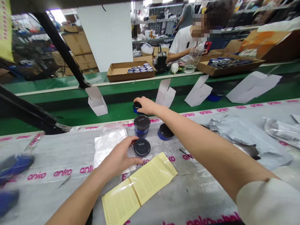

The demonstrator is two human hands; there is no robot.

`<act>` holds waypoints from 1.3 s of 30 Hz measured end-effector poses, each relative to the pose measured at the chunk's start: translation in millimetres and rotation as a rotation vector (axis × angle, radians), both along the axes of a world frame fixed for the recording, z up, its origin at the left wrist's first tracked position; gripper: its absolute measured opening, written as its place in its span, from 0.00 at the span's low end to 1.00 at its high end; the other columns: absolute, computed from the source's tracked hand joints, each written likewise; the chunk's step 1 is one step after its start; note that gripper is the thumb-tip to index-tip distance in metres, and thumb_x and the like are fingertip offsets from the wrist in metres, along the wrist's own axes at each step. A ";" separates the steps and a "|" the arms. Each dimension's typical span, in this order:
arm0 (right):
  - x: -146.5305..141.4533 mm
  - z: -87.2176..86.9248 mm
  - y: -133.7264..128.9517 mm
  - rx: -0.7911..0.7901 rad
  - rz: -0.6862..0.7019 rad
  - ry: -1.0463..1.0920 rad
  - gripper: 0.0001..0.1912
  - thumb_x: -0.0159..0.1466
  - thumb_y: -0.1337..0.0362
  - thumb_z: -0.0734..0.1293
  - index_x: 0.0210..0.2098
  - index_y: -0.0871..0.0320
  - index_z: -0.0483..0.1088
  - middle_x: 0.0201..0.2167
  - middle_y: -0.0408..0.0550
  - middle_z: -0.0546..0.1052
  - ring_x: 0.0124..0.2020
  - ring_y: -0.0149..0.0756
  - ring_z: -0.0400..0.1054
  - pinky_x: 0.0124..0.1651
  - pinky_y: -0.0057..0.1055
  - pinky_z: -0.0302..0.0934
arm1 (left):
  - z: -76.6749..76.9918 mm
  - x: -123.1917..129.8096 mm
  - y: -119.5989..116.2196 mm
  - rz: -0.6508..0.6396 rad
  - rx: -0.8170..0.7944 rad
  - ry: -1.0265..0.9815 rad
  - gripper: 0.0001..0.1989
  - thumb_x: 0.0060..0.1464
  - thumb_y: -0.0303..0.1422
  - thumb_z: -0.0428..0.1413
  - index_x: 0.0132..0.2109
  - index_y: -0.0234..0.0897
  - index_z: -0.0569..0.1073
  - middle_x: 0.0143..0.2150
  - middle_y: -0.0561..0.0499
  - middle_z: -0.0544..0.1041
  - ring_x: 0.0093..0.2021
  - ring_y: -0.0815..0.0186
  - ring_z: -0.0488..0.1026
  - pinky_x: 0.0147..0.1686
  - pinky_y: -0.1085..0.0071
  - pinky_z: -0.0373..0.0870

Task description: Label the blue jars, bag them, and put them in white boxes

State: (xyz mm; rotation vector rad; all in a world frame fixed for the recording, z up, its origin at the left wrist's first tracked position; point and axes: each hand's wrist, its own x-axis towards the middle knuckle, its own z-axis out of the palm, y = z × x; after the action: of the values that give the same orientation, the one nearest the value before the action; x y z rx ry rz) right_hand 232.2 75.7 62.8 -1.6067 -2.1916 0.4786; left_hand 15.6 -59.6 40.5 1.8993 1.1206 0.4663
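Note:
My right hand [147, 105] reaches over to the green belt [119, 110], its fingers closed around a round blue tin with a black lid [136, 107]. Nearer to me, my left hand [124, 154] has its thumb and fingers curved around the left side of another black-lidded tin [142, 147] on the covered table. Just behind that tin stands a stack of tins [142, 125]. To the right of the stack sits one more blue tin [165, 132], close to my right forearm. A yellow label sheet [140, 190] lies in front of my left hand, and clear plastic bags [105, 143] lie behind it.
White open boxes [97, 103] stand along the belt. Beyond it are a cardboard tray of tins [117, 72], a clear bottle [193, 59] and a person in a white shirt [182, 40]. A dark metal post [30, 109] rises at left. Grey plastic bags [248, 137] lie at right.

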 end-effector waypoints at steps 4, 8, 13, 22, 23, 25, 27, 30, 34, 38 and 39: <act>6.0 -0.9 9.4 0.005 -0.049 0.019 0.28 0.60 0.69 0.74 0.60 0.60 0.71 0.55 0.60 0.74 0.53 0.50 0.74 0.58 0.44 0.67 | -0.8 -0.4 -0.4 0.003 -0.018 -0.042 0.33 0.46 0.39 0.72 0.58 0.45 0.72 0.57 0.45 0.78 0.57 0.49 0.75 0.58 0.51 0.70; 27.2 18.0 -14.1 0.167 -0.152 0.109 0.31 0.63 0.67 0.71 0.65 0.58 0.64 0.60 0.60 0.70 0.61 0.52 0.67 0.64 0.47 0.63 | 2.0 -3.9 2.2 0.197 0.117 -0.236 0.21 0.49 0.44 0.70 0.47 0.43 0.75 0.48 0.46 0.79 0.51 0.52 0.76 0.53 0.54 0.72; 54.2 50.5 -87.0 0.360 -0.246 0.291 0.35 0.58 0.66 0.74 0.64 0.51 0.64 0.58 0.52 0.72 0.59 0.56 0.69 0.59 0.54 0.66 | 18.9 15.5 19.1 0.246 0.354 -0.264 0.36 0.49 0.43 0.71 0.62 0.49 0.67 0.69 0.44 0.66 0.70 0.49 0.62 0.64 0.52 0.66; 70.0 22.6 -190.8 0.212 -0.217 0.411 0.32 0.62 0.58 0.74 0.64 0.45 0.65 0.56 0.50 0.75 0.52 0.52 0.74 0.59 0.54 0.70 | 46.0 12.0 62.5 0.311 0.332 -0.460 0.36 0.48 0.35 0.70 0.63 0.43 0.67 0.52 0.46 0.78 0.56 0.56 0.77 0.60 0.55 0.73; 71.0 18.3 -197.4 0.216 -0.220 0.414 0.31 0.62 0.58 0.74 0.64 0.45 0.65 0.57 0.51 0.75 0.52 0.52 0.74 0.59 0.54 0.70 | 46.2 7.5 65.1 0.339 0.354 -0.448 0.36 0.47 0.35 0.70 0.62 0.43 0.68 0.52 0.47 0.78 0.55 0.56 0.77 0.60 0.56 0.73; 69.1 12.5 -207.1 0.217 -0.218 0.419 0.29 0.64 0.58 0.73 0.63 0.45 0.65 0.57 0.51 0.75 0.54 0.52 0.74 0.59 0.53 0.69 | 41.0 3.1 68.8 0.347 0.319 -0.388 0.36 0.45 0.34 0.70 0.61 0.41 0.69 0.51 0.46 0.77 0.54 0.56 0.77 0.59 0.56 0.74; 61.8 9.6 -212.3 0.188 -0.191 0.412 0.28 0.64 0.60 0.72 0.62 0.44 0.65 0.56 0.51 0.75 0.55 0.53 0.73 0.59 0.53 0.70 | 29.2 4.6 70.7 0.318 0.230 -0.319 0.36 0.44 0.34 0.70 0.60 0.38 0.69 0.51 0.44 0.77 0.53 0.55 0.78 0.59 0.54 0.73; 46.3 6.2 -214.7 0.108 -0.128 0.351 0.27 0.64 0.63 0.70 0.61 0.44 0.66 0.57 0.51 0.75 0.55 0.54 0.74 0.51 0.50 0.75 | 9.4 9.5 71.4 0.278 0.143 -0.221 0.35 0.45 0.36 0.67 0.61 0.35 0.69 0.57 0.38 0.76 0.57 0.52 0.76 0.61 0.51 0.70; 34.7 -3.3 -214.9 0.053 -0.103 0.272 0.26 0.65 0.67 0.67 0.61 0.48 0.65 0.57 0.54 0.74 0.54 0.54 0.75 0.46 0.47 0.76 | 0.9 4.1 69.5 0.215 0.165 -0.068 0.33 0.48 0.38 0.66 0.61 0.38 0.71 0.62 0.39 0.74 0.61 0.49 0.73 0.63 0.49 0.67; 32.4 -17.3 -213.0 0.058 -0.106 0.286 0.28 0.65 0.68 0.67 0.64 0.46 0.62 0.60 0.52 0.73 0.58 0.51 0.73 0.51 0.46 0.75 | 12.5 -7.3 62.2 0.110 0.233 0.057 0.38 0.51 0.39 0.66 0.68 0.44 0.65 0.65 0.42 0.72 0.64 0.49 0.70 0.65 0.49 0.65; 31.5 -20.5 -211.9 0.075 -0.102 0.286 0.29 0.65 0.68 0.67 0.64 0.47 0.61 0.60 0.52 0.73 0.60 0.51 0.71 0.54 0.47 0.73 | 17.1 -8.5 57.8 0.117 0.292 0.061 0.37 0.52 0.39 0.66 0.68 0.45 0.64 0.65 0.42 0.71 0.65 0.49 0.69 0.65 0.49 0.64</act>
State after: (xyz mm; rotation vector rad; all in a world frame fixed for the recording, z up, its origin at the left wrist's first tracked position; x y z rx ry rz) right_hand 263.6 -136.1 42.3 -1.4996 -1.8855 0.5512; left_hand 7.1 -1.8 57.6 2.1171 1.2640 0.6724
